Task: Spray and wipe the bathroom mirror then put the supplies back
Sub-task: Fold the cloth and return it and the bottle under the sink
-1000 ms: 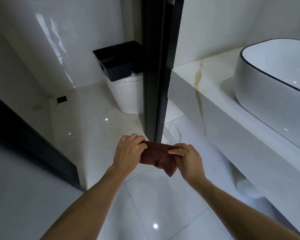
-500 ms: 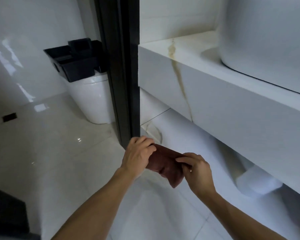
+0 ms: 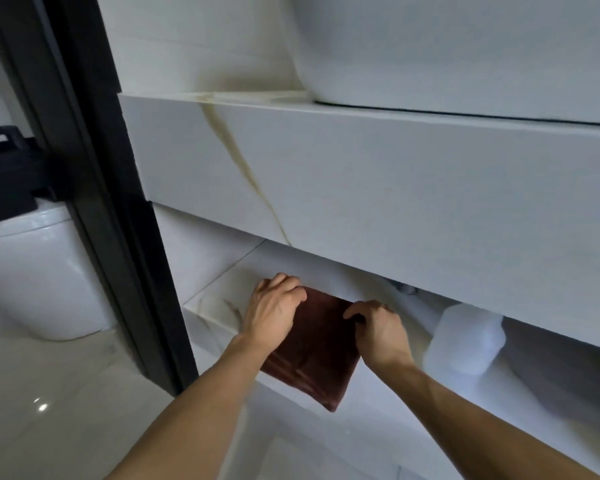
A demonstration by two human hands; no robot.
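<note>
Gripped at its far corners by the left hand (image 3: 274, 306) and right hand (image 3: 378, 332), the folded cloth (image 3: 312, 351) overhangs the shelf (image 3: 215, 306) edge and could be tipped off if released early.

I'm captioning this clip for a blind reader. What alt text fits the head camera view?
Both hands, the left hand and the right hand, hold a folded dark red cloth at the lower shelf under a white marble vanity counter. A pale translucent bottle sits on the shelf to the right; a black door frame and white toilet stand to the left.
</note>
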